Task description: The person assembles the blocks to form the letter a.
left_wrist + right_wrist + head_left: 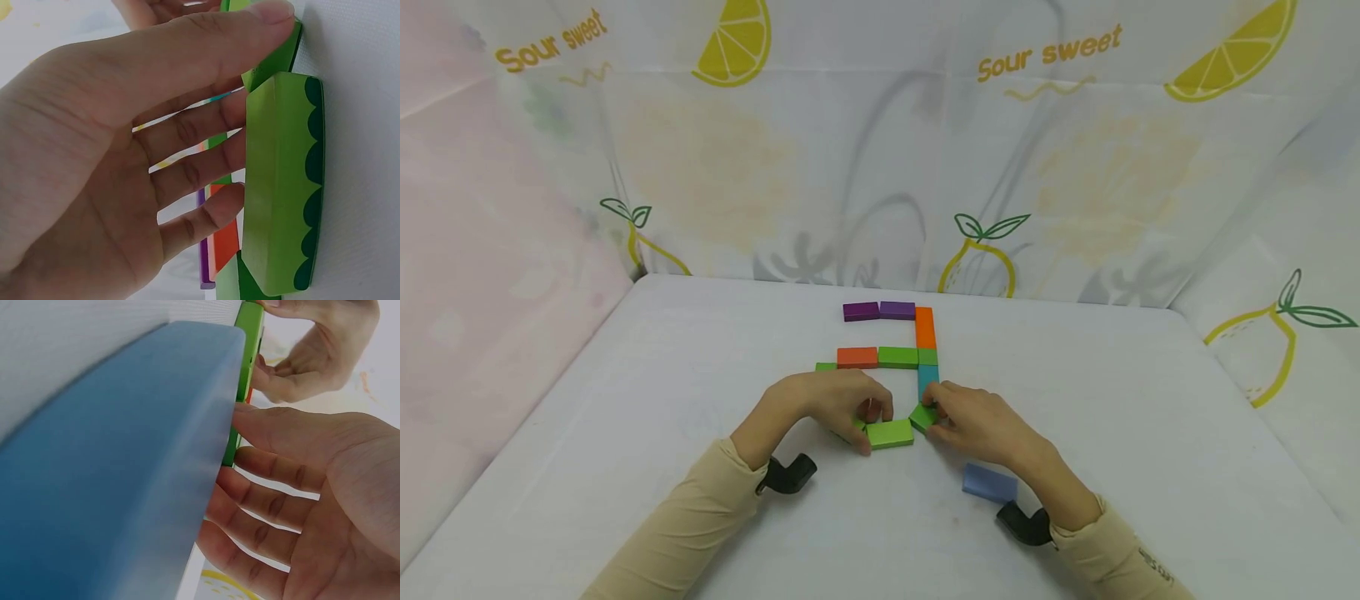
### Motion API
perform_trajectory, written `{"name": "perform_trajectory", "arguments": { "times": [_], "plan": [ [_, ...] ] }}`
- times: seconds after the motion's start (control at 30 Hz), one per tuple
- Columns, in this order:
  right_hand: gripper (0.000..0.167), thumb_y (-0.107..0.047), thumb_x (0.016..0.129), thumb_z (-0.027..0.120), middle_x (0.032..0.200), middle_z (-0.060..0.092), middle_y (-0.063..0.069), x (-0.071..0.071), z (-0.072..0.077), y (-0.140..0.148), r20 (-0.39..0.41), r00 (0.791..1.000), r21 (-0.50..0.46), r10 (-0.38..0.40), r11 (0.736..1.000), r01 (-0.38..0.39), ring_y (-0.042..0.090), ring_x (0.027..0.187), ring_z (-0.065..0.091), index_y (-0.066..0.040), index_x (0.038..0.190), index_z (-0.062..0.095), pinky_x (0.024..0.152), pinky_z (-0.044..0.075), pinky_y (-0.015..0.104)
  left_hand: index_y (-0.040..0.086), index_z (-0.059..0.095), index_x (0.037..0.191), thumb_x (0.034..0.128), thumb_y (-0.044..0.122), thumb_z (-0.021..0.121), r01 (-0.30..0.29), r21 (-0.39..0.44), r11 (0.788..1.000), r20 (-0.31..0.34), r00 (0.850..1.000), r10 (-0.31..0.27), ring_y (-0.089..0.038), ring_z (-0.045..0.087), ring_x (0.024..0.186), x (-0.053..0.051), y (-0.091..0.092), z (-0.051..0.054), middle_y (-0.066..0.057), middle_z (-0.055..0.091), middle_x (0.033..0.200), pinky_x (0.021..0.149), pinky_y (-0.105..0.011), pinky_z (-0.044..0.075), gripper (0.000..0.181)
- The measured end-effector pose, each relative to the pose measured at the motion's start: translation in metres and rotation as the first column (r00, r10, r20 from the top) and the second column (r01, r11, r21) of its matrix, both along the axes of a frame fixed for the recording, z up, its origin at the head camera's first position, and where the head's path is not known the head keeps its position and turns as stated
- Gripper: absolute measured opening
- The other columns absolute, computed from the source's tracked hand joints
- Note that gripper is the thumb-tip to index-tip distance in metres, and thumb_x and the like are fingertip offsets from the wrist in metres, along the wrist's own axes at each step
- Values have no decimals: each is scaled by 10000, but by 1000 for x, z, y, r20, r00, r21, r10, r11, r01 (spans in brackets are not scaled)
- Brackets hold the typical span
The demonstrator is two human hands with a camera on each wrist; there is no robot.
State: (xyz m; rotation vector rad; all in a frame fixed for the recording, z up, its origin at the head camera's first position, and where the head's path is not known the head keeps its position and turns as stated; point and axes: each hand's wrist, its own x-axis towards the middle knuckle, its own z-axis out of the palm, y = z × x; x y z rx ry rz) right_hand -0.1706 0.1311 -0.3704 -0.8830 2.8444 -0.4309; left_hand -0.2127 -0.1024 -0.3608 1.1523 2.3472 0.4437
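Note:
A light green block (890, 433) lies at the near side of a block outline on the white table. My left hand (838, 402) pinches it near its left end, thumb in front and fingers behind. Beside it, partly beneath that hand, is another green block with a dark scalloped edge (281, 187). My right hand (981, 422) pinches a smaller green block (922, 418), angled between the light green block and a teal block (928, 382). A blue block (990, 483) lies apart, nearer me, below the right hand.
Farther back, the outline holds an orange block (926, 327), two purple blocks (898, 311), a red-orange block (857, 358) and a green block (898, 357). A curtain printed with lemons (865, 150) hangs behind the table (1112, 400).

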Motion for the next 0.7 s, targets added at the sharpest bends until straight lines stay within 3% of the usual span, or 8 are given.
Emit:
{"name": "perform_trajectory", "arguments": {
  "times": [0.3, 0.7],
  "plan": [
    [255, -204, 844, 702, 847, 594, -55, 0, 1, 1, 16, 1000, -6, -4, 1000, 4, 60, 705, 528, -141, 1049, 564, 641, 443, 238, 196, 625, 985, 805, 424, 721, -38, 15, 999, -32, 999, 38, -70, 524, 771, 3, 5, -1, 52, 587, 819, 712, -211, 444, 306],
    [266, -211, 844, 699, 786, 555, -68, 0, 1, 2, 2, 1000, -11, 15, 1000, -15, 55, 656, 486, -139, 1057, 557, 600, 404, 210, 196, 601, 973, 803, 435, 720, -44, 12, 999, -49, 998, 44, -63, 515, 739, 3, 8, -6, 65, 571, 784, 681, -204, 435, 317]
  ]
}}
